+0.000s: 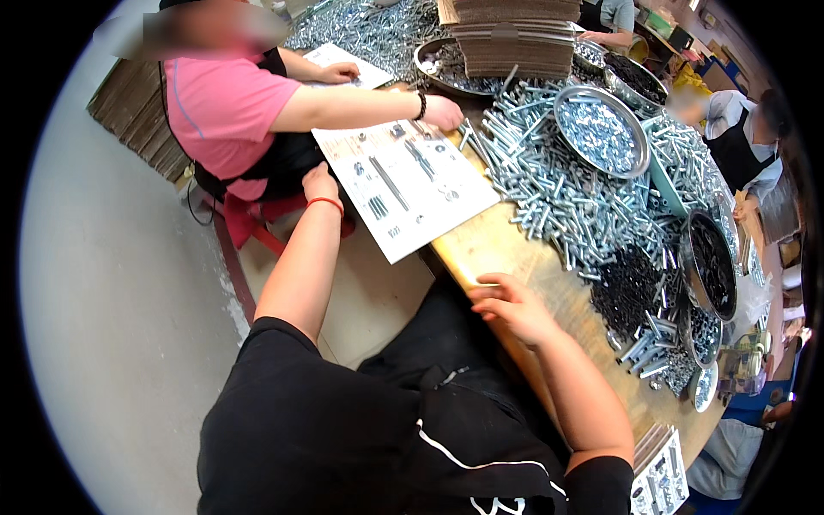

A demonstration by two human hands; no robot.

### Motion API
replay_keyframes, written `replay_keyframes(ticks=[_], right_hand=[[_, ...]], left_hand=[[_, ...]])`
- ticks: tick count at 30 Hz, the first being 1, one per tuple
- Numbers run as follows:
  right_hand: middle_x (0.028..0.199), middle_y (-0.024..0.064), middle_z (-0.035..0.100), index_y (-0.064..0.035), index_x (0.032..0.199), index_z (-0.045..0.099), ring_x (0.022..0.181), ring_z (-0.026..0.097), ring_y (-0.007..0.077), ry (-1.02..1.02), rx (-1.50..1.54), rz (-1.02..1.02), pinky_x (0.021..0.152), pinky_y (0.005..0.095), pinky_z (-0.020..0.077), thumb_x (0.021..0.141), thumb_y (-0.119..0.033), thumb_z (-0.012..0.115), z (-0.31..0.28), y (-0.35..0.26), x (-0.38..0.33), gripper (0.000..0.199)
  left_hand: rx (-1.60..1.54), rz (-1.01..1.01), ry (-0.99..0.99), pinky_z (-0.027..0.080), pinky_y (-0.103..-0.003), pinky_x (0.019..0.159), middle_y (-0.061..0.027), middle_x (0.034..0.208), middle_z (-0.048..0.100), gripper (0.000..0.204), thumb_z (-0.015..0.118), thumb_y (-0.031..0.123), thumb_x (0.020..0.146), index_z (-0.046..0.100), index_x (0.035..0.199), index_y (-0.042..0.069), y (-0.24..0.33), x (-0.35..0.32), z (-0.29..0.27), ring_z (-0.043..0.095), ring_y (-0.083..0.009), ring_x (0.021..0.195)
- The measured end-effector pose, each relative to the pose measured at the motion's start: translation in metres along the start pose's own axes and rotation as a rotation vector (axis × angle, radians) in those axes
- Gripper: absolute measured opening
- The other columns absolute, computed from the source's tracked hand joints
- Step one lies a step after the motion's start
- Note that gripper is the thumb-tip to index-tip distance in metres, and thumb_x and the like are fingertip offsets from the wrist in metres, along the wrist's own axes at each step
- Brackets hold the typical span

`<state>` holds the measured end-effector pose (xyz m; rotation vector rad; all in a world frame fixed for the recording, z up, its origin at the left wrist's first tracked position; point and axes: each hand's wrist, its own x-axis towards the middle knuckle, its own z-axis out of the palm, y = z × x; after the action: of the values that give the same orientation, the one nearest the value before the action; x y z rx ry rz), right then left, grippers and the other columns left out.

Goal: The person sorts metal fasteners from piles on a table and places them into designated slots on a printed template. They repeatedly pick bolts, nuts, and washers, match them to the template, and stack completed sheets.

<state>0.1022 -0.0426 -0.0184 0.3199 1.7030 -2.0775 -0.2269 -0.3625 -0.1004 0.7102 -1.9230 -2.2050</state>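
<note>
Left hand (321, 182): yours, one, with a red band (327, 203) at the wrist. It is at the near-left edge of the printed card, fingers curled; you cannot tell from this view whether they pinch the edge or only rest against it.

Right hand (512, 311): yours, one, at the near edge of the table (549, 268). Fingers loosely bent and parted, nothing visible in their hold; the underside of the palm is hidden.

Printed card (412, 184): one, white, with pictures of hardware. It lies aslant between your left hand and the metal rods, its far part over the table, its near corner jutting past the edge.

Metal rods (536, 184): a large heap, silvery, to the right of the card.

Round pan (639, 153): one, steel, set among the rods, filled with small shiny pieces.

Black parts (625, 287): a loose pile, beyond your right hand. Just beside it, a pan of dark pieces (689, 266); nearer you, a white bowl (711, 405).

Cardboard stack (513, 51): one, tall, at the far side.

Card stack (661, 481): one, lower right, near your right elbow.

Co-worker (227, 103): one, pink shirt, to your left, one hand (444, 112) beside the rods, just past the card's far edge.
</note>
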Motion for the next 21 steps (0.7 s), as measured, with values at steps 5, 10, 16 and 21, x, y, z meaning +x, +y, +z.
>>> replay_keyframes(ticks=[5, 10, 16, 21], right_hand=[[0.146, 0.0211, 0.039, -0.0038, 0.141, 0.038, 0.106, 0.061, 0.0217, -0.029, 0.273, 0.081, 0.079, 0.0298, 0.0509, 0.087, -0.002, 0.059, 0.048, -0.011, 0.076, 0.058], [0.148, 0.0216, 0.034, 0.0041, 0.145, 0.031, 0.124, 0.051, 0.0257, -0.033, 0.420, 0.047, 0.087, 0.0310, 0.0453, 0.086, -0.004, 0.061, 0.053, -0.008, 0.096, 0.067], [0.145, 0.0210, 0.039, 0.0066, 0.144, 0.032, 0.129, 0.047, 0.0269, -0.077, 0.500, 0.045, 0.089, 0.0299, 0.0437, 0.083, -0.005, 0.061, 0.059, 0.004, 0.086, 0.068], [0.145, 0.0202, 0.042, 0.0067, 0.144, 0.032, 0.131, 0.046, 0.0251, -0.085, 0.538, 0.075, 0.091, 0.0295, 0.0424, 0.086, -0.008, 0.060, 0.069, 0.024, 0.030, 0.067]], left_hand=[[-0.592, -0.312, -0.279, 0.044, -0.045, 0.104, -0.0175, 0.133, 0.055, 0.037, 0.036, 0.020, 0.105, 0.050, 0.129, -0.004, -0.010, 0.053, 0.026, 0.055, -0.0340, 0.120], [-0.490, -0.218, -0.291, 0.045, -0.044, 0.103, -0.0212, 0.130, 0.056, 0.033, 0.037, 0.013, 0.104, 0.051, 0.125, -0.008, -0.017, 0.077, 0.033, 0.057, -0.0333, 0.116], [-0.391, -0.153, -0.212, 0.051, -0.040, 0.093, -0.0206, 0.119, 0.061, 0.028, 0.040, 0.010, 0.102, 0.053, 0.118, -0.009, -0.023, 0.081, 0.007, 0.062, -0.0293, 0.106], [-0.323, -0.170, -0.419, 0.050, -0.040, 0.095, -0.0205, 0.119, 0.062, 0.031, 0.039, 0.012, 0.102, 0.054, 0.117, -0.010, -0.011, 0.009, -0.014, 0.062, -0.0303, 0.108]])
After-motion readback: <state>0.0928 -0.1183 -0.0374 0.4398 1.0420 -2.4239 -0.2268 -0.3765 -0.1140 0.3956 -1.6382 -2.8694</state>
